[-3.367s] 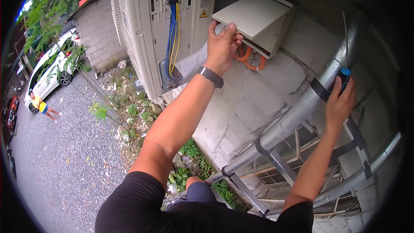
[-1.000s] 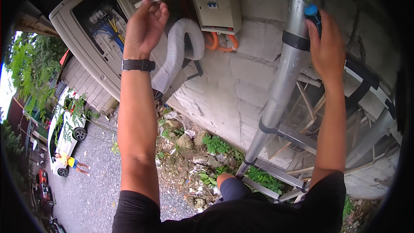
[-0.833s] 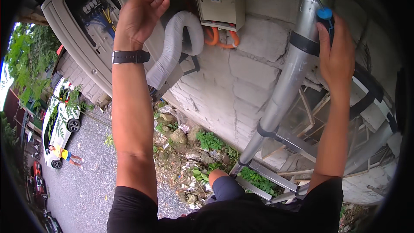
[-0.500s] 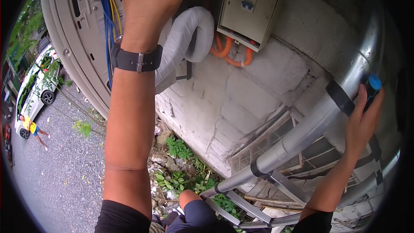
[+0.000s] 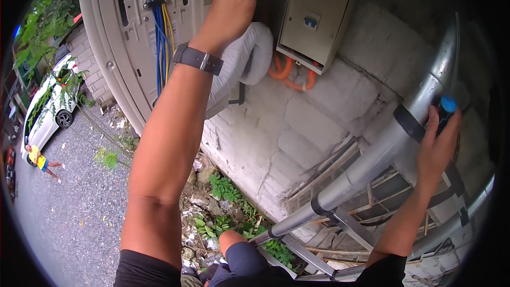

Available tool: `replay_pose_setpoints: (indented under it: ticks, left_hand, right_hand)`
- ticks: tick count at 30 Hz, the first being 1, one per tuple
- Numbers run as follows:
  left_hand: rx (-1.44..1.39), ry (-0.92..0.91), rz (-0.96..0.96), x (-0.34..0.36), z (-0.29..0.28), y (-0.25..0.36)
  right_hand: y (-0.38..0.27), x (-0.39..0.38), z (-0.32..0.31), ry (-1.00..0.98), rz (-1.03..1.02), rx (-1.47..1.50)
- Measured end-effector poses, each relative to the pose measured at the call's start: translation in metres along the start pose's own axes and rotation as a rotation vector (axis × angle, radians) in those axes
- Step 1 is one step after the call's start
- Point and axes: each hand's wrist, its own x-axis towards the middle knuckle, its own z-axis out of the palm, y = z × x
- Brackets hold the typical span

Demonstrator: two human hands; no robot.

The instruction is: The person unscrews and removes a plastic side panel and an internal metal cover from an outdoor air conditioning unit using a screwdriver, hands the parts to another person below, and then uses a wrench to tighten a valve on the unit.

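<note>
My left hand (image 5: 232,8) is raised at the top edge, in front of an outdoor unit (image 5: 142,69) with its wiring bay exposed. Its fingertips are cut off, and a beige panel edge shows right beside the thumb; whether I grip it I cannot tell. Blue and yellow wires (image 5: 161,37) run down the bay, left of that hand. On the right, my right hand (image 5: 436,141) is closed around a black tool handle with a blue end (image 5: 448,104), its working end hidden. That hand is against the rail of a metal ladder (image 5: 350,178).
A beige breaker box (image 5: 309,24) with orange conduit (image 5: 289,77) hangs on the block wall (image 5: 303,122). A white-wrapped pipe (image 5: 256,56) bends beside the unit. Below lie rubble and plants (image 5: 223,187). A person in yellow (image 5: 38,158) stands by a white car (image 5: 50,111) on gravel.
My left hand has shifted right and slightly down, exposing more of the wires and a beige panel edge. The view has tilted a little; my right hand still holds the tool handle at the ladder.
</note>
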Motion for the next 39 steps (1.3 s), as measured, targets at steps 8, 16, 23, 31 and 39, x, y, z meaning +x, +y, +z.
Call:
replay_pose_setpoints:
  ticks: [8,16,23,31,39]
  left_hand:
    - [-0.09,-0.109,-0.084,0.0,0.002,0.003]
    - [-0.194,0.011,-0.23,-0.016,-0.018,0.025]
    - [-0.25,-0.103,-0.403,-0.168,-0.05,0.068]
    - [0.119,0.084,-0.975,-0.425,-0.177,0.069]
    - [0.119,0.012,-0.602,-0.211,-0.158,0.02]
  right_hand:
    - [0.007,0.0,-0.003,0.039,-0.073,0.0]
    - [0.006,0.003,-0.002,0.041,-0.136,0.029]
    - [0.018,0.001,-0.001,0.043,-0.117,-0.016]
    - [0.028,-0.002,0.011,0.078,-0.166,0.0]
    - [0.029,0.002,0.011,0.189,-0.083,0.104]
